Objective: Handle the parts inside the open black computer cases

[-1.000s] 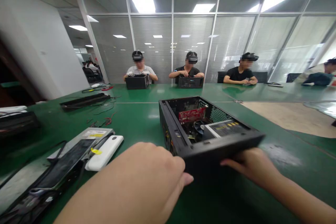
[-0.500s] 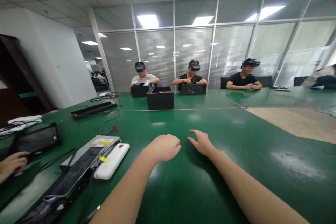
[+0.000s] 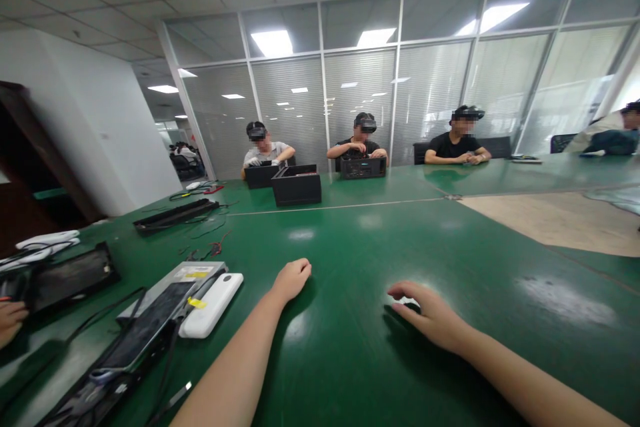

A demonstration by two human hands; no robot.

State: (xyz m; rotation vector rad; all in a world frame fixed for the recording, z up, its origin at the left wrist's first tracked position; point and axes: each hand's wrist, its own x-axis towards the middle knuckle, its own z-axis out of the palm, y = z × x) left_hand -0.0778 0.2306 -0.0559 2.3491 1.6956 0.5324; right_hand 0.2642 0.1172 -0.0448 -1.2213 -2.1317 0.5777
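Both of my hands rest on the green table [image 3: 370, 360] and hold nothing. My left hand [image 3: 293, 277] is curled into a loose fist, knuckles forward. My right hand [image 3: 431, 317] lies palm down to its right, fingers stretched out toward the left. An open black computer case [image 3: 297, 187] stands far across the table, well beyond both hands. The thing nearest my left hand is a white oblong device [image 3: 213, 303], a little to its left.
A silver drive [image 3: 175, 279], a dark flat panel [image 3: 137, 333] and cables lie at the near left. A black tray [image 3: 70, 277] and another person's hand [image 3: 10, 321] are at the left edge. Three people [image 3: 359, 140] sit across the table with black cases.
A second ago both hands gripped the black computer case close in front of me. The case now stands far across the table; my hands have let go, drawn back and moved apart.
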